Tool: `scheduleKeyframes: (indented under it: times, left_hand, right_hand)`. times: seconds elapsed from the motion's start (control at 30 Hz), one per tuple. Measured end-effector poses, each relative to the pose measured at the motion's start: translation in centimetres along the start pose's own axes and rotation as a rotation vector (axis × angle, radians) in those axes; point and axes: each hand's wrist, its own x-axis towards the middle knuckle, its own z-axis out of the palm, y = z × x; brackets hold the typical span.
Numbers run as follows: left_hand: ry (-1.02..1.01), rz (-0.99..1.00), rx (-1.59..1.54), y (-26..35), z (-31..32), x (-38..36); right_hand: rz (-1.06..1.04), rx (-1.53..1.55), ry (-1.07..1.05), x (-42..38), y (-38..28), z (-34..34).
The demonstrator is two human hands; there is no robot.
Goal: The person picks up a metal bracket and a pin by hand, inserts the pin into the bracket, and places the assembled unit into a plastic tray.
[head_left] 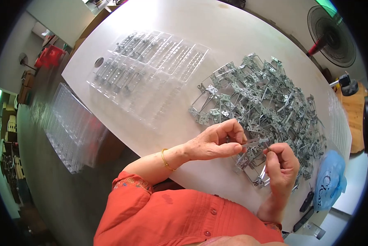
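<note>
My left hand (216, 141) is closed on a slim metal part (252, 143) in front of my chest. The fingers of my right hand (280, 164) pinch the other end of this metal part. Just beyond both hands lies a large heap of metal brackets (266, 98) on the white table (167, 143). Further left on the table is a clear plastic tray (151, 76) with rows of slots. Several metal parts sit in its left rows, while slots at its right show no metal parts.
Stacked clear trays (71, 123) stand beside the table at the left. A blue plastic bag (330, 180) lies at the right edge, near a dark object (307, 201). A black fan (330, 37) is at the upper right, and red items (50, 56) are at the far left.
</note>
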Motion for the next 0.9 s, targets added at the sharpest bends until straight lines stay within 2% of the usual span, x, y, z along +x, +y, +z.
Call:
scheduleKeyframes:
  times: [0.07, 0.13, 0.2, 0.33, 0.37, 0.5, 0.6, 0.67, 0.73, 0.8, 0.87, 0.9]
  left_hand:
    - [0.015, -0.034, -0.026, 0.2, 0.0, 0.0]
    - [-0.003, -0.03, -0.006, 0.0, 0.0, 0.0]
    - [-0.025, -0.03, 0.013, -0.1, 0.1, 0.0]
    - [-0.04, -0.053, 0.037, -0.3, 0.2, 0.0]
    - [-0.04, -0.04, 0.025, -0.4, 0.2, 0.0]
    - [-0.043, -0.084, 0.072, 0.4, 0.1, 0.0]
    - [-0.067, -0.051, -0.021, -0.2, 0.0, 0.2]
    - [-0.019, 0.162, -0.004, -0.8, -0.1, 0.6]
    - [-0.028, 0.135, 0.002, -0.5, -0.4, 0.6]
    - [0.071, 0.211, 0.073, -0.5, -0.4, 0.8]
    - [0.071, 0.241, 0.088, -0.6, -0.5, 0.9]
    - [0.089, 0.251, 0.209, -0.9, -0.8, 0.8]
  right_hand:
    - [-0.092, 0.024, 0.077, 0.2, 0.3, -0.3]
    - [-0.115, 0.065, 0.05, 0.4, 0.3, -0.4]
    - [-0.266, 0.015, 0.07, 0.6, -0.3, 0.4]
    - [-0.272, 0.111, -0.12, 0.6, 0.0, 0.6]
    - [-0.332, 0.088, -0.126, 0.7, 0.3, 0.5]
    - [-0.327, 0.091, -0.124, 0.8, 0.0, 0.5]
    - [-0.376, 0.097, -0.04, 1.0, 0.3, 0.6]
    - [-0.389, 0.113, 0.038, 1.0, 0.6, 0.5]
    - [-0.423, 0.094, 0.055, 1.3, 1.0, 0.0]
    - [-0.445, 0.149, 0.102, 1.4, 1.4, -0.1]
    - [-0.454, 0.147, 0.104, 1.5, 1.5, -0.4]
    - [-0.452, 0.141, 0.094, 1.6, 1.4, -0.4]
